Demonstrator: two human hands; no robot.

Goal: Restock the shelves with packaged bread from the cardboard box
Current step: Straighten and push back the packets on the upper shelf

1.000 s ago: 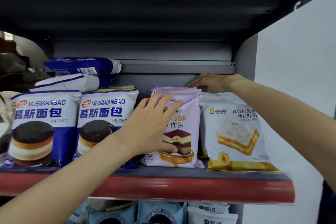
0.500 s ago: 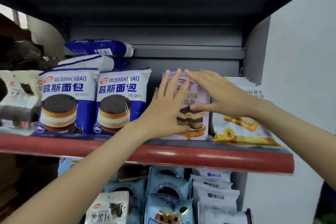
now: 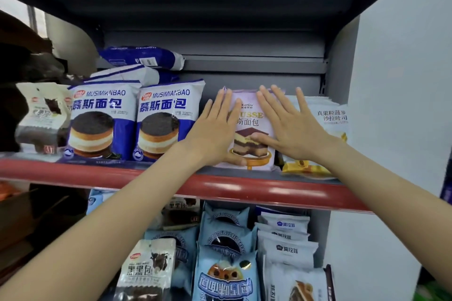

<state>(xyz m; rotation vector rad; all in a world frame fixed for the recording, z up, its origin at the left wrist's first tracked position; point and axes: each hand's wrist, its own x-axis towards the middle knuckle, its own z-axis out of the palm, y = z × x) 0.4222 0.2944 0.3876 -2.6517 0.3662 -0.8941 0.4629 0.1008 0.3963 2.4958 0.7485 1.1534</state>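
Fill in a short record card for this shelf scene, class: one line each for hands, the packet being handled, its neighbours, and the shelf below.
left hand: left hand flat, fingers straight, on the purple packet
right hand: right hand flat on the same packet
packet: upright at the shelf's red edge
left neighbours: two blue mousse bread packets
right neighbour: white toast packet
shelf below: pale blue bread packets

Both flat hands, left hand (image 3: 212, 133) and right hand (image 3: 291, 127), press the lilac bread pack (image 3: 247, 115).

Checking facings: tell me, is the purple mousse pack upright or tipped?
Upright: the purple mousse pack stands on its bottom edge, front facing out.
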